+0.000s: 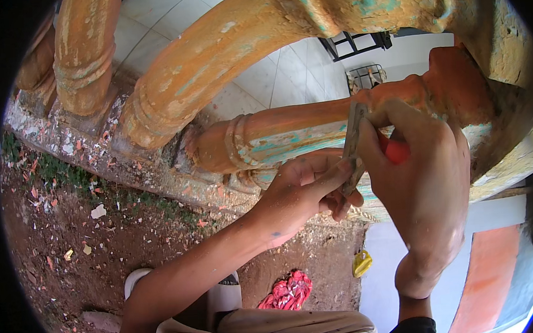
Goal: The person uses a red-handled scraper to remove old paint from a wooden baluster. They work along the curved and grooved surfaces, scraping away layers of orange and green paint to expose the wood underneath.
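My right hand (424, 166) grips a red handle (393, 149), its thumb and forefinger against a flat, worn scraper-like blade (353, 133). Lower down, the fingers of my left hand (311, 182) pinch the same strip near its end. Whether blade and handle are one piece is hidden by my fingers. Just behind both hands runs an orange baluster (292, 130), with white and turquoise patches where paint has come off. Above it stands a thicker yellow-orange baluster (210, 64), also flaking.
Paint chips litter the ledge (105, 153) and the soil (128, 225). A crumpled red patterned cloth (288, 291) and a yellow plastic packet (361, 263) lie on the ground. Pale floor tiles (261, 80) and a black metal frame (355, 44) show behind the balusters.
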Motion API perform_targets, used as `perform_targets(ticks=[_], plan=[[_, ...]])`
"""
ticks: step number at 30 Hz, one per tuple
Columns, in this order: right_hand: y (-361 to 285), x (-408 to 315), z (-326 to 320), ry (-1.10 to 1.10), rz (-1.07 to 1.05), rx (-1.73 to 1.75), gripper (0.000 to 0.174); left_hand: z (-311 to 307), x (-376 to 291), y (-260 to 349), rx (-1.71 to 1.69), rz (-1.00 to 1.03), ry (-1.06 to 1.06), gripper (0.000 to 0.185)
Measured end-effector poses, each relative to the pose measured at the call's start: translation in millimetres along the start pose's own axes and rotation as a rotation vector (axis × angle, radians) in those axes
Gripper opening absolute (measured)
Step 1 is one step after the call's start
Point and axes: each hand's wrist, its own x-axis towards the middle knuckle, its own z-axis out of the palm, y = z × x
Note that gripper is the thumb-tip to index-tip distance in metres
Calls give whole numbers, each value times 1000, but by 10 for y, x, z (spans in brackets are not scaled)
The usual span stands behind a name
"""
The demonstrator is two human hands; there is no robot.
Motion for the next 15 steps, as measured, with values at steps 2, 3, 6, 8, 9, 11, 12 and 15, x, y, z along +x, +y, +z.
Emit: perform_targets(ticks=[2, 3, 6, 8, 9, 11, 12, 15], plan=[[-25, 20, 35, -8, -18, -113, 9, -40, -16, -27, -16, -7, 49, 31], [-37, 17, 94, 3, -18, -162, 8, -74, -29, -49, -20, 23, 36, 30], [-46, -43, 306, -49, -40, -107, 6, -270, -129, -96, -84, 13, 88, 27], [-87, -122, 471, -73, -43, -32, 6, -394, -248, -155, -144, -11, 194, 26], [-122, -152, 556, -95, -45, 15, 6, -441, -322, -185, -167, -20, 252, 25], [-186, -153, 713, -88, -70, 112, 6, -531, -468, -180, -151, -10, 316, 25], [-214, -154, 752, -79, -80, 154, 6, -543, -518, -175, -130, -67, 412, 24], [-218, -117, 690, -28, -65, 164, 7, -485, -521, -86, 13, -36, 344, 27]])
